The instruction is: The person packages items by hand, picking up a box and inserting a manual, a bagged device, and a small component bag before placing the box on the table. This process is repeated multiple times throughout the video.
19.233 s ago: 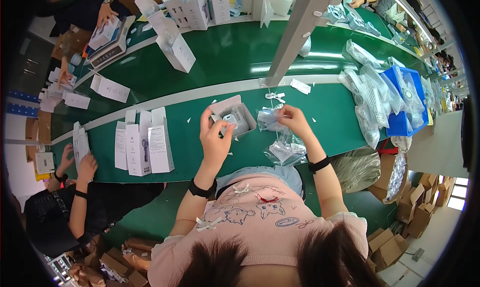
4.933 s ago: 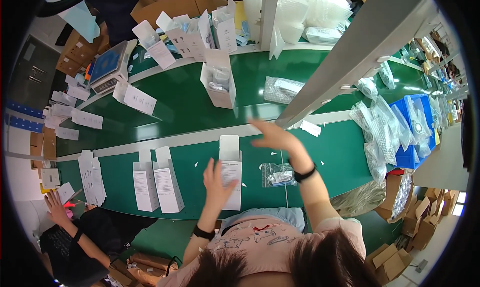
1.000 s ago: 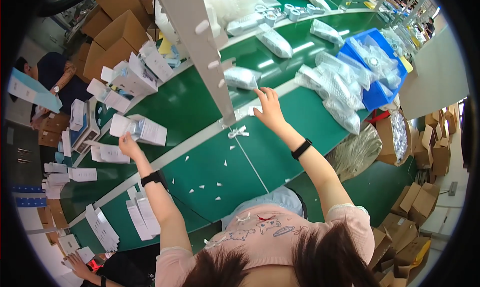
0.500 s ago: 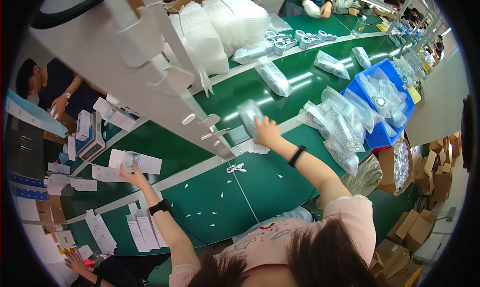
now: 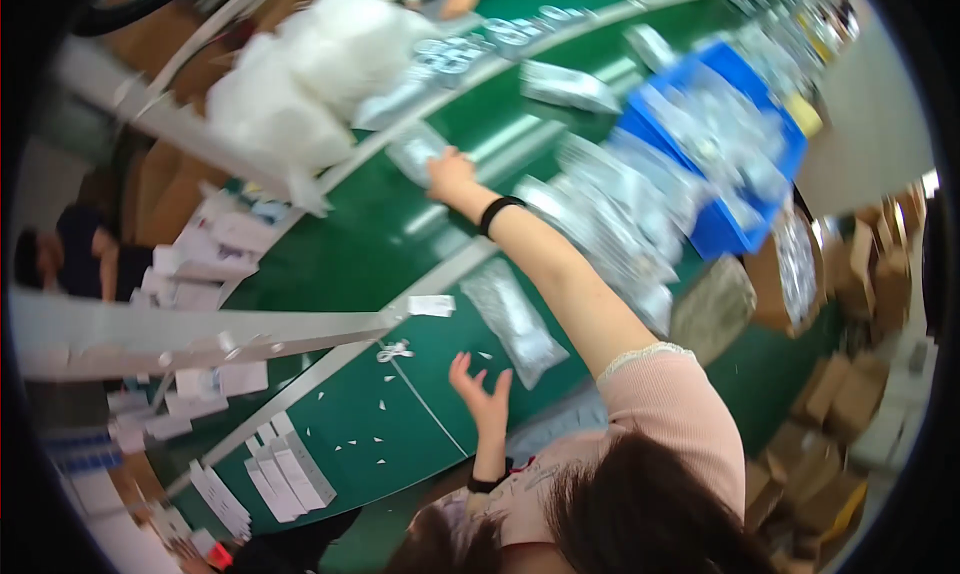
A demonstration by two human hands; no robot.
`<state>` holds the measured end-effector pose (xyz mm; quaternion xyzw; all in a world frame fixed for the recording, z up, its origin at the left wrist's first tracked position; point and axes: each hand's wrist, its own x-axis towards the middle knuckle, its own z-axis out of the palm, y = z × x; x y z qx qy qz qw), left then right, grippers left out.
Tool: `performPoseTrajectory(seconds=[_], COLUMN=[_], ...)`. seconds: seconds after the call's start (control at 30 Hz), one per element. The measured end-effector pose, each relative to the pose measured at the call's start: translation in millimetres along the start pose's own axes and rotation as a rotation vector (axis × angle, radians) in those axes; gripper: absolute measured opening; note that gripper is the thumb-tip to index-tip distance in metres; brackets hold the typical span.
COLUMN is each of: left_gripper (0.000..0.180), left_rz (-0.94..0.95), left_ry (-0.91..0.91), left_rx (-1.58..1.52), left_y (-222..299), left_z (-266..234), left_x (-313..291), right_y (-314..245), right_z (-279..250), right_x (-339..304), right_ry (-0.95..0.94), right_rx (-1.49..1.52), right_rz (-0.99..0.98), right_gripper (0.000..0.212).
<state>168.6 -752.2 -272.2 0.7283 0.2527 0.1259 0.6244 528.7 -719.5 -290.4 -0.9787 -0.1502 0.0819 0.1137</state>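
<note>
Stretched out over the green conveyor belt, my right hand (image 5: 452, 177) has its fingers closed on the near end of a clear bubble-wrapped package (image 5: 412, 152). What is inside that wrap is too blurred to name. My left hand (image 5: 484, 392) hovers empty above the near green bench, its fingers spread and pointing away from me. Just right of it lies another bubble-wrapped package (image 5: 513, 324), apart from the fingers. A heap of similar packages (image 5: 610, 229) rests by my right forearm, beside a blue bin (image 5: 728, 236) filled with more.
A grey metal post (image 5: 300, 336) slants across the left side. White boxes (image 5: 288, 474) stand on the bench at lower left; a white cord bow (image 5: 395, 351) sits at the bench edge. White foam bags (image 5: 320, 64) pile beyond the belt. Cardboard boxes (image 5: 830, 369) fill the right floor.
My right hand has let one package go onto the near bench and grips another farther up the belt. My left hand has left the white box at left and come back towards me. The view has shifted.
</note>
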Motion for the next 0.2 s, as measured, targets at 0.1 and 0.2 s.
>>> performPoseTrajectory(seconds=[0.1, 0.2], left_gripper=[0.088, 0.094], left_rz=[-0.017, 0.176], left_ry=[-0.262, -0.367], left_rx=[0.174, 0.557], left_y=[-13, -28], left_z=[38, 55], left_x=[-13, -6], right_y=[-13, 41], right_z=[-24, -29], right_x=[-73, -138], right_ry=[-0.070, -0.056], right_rx=[0.015, 0.033], right_rz=[-0.104, 0.025], right_gripper=[0.043, 0.043])
